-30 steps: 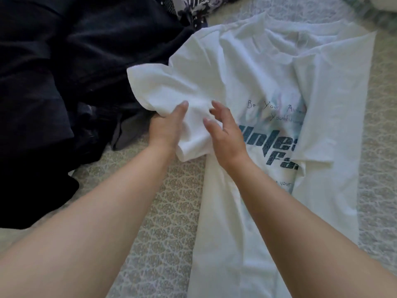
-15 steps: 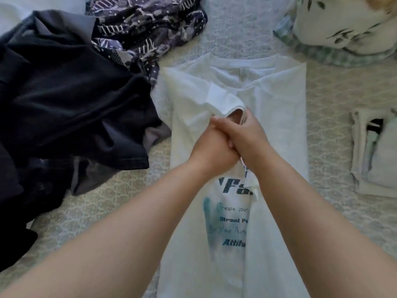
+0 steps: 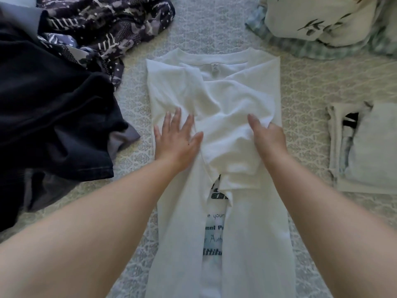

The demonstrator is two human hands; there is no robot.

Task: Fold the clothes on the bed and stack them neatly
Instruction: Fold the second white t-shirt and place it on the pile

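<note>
Nearest the viewer, the hem end of a white T-shirt (image 3: 182, 211) lies lengthwise on the patterned bed (image 3: 137, 117), both sides folded inward so that only a narrow strip of printed text shows between them. Midway up, the left hand (image 3: 176, 138) lies flat with fingers spread, pressing the left folded panel. The right hand (image 3: 266, 136), apart from the left, pinches a bunched sleeve (image 3: 232, 125) between thumb and fingers. Beyond the hands, the collar and its label face up. To the right rests a folded stack (image 3: 369, 151); to the left, a heap of dark clothes (image 3: 53, 104). Farthest, a leaf-print pillow (image 3: 318, 16) sits at upper right.
</note>
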